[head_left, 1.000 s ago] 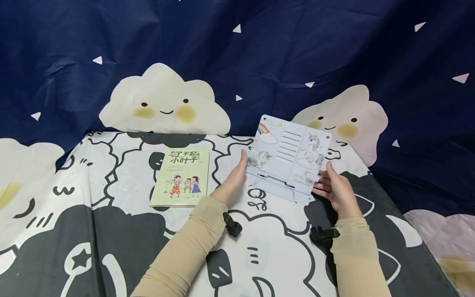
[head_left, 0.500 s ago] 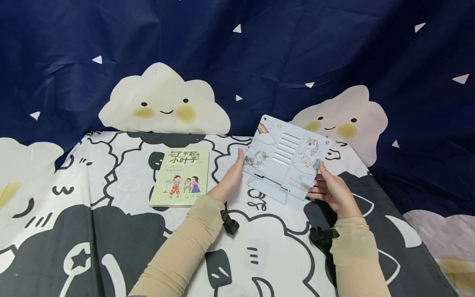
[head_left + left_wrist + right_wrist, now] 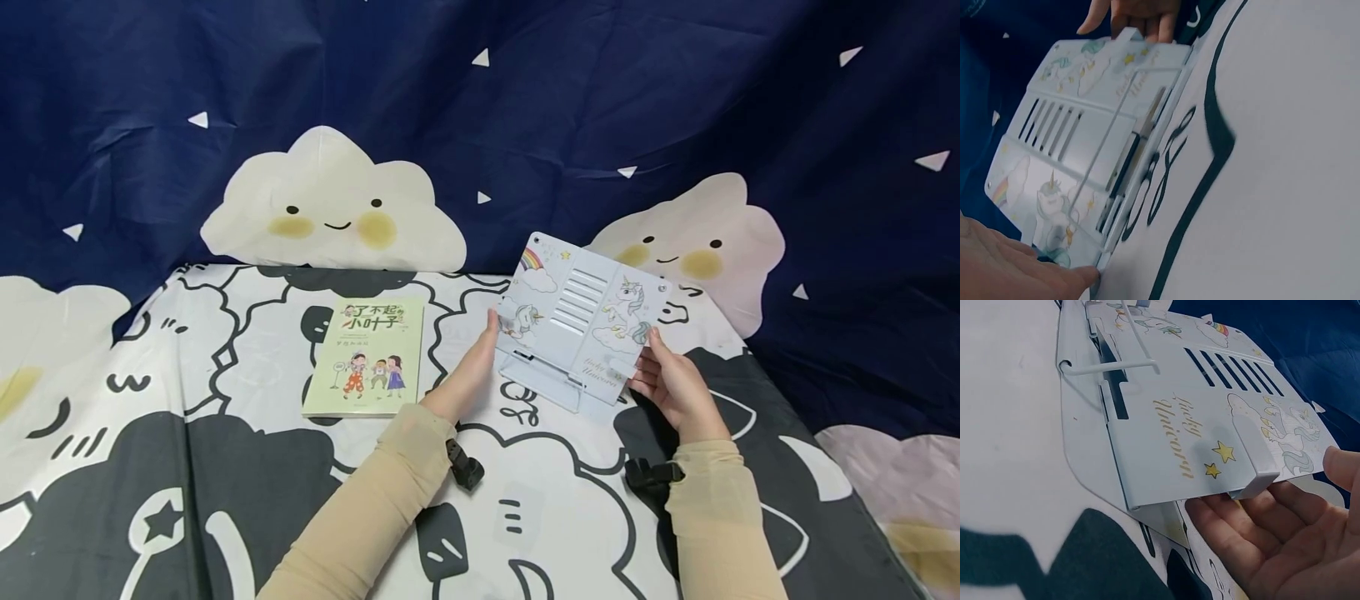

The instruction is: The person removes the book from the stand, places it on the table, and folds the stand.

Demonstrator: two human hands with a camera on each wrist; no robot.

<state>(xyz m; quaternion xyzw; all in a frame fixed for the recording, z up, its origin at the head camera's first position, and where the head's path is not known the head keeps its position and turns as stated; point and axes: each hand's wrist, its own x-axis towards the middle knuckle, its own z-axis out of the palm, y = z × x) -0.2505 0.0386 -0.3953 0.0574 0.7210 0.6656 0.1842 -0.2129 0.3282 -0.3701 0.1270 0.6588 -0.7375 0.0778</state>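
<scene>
A white metal book stand [image 3: 577, 321] printed with unicorns and a rainbow stands tilted back on the cloth, with slots down its middle and a wire page holder [image 3: 1100, 162] at its front. My left hand [image 3: 467, 367] holds its left edge, thumb upright beside the panel; its other fingers are mostly hidden in the head view. At the right edge my right hand [image 3: 678, 387] grips the stand, fingers behind the panel and thumb at the rim. A small clip [image 3: 1257, 456] sticks out near those fingers [image 3: 1229, 528]. A light green book [image 3: 365, 358] lies flat, left of my left hand.
A black-and-white sheep-print cloth [image 3: 555, 508] covers the surface. Behind it hangs a dark blue curtain [image 3: 540, 117] with cloud faces. Black straps with buckles [image 3: 467, 467] sit at both wrists.
The stand's panel has turned slightly, its lower right corner shifting a little left. My right hand has moved slightly left with it. The green book has stayed put.
</scene>
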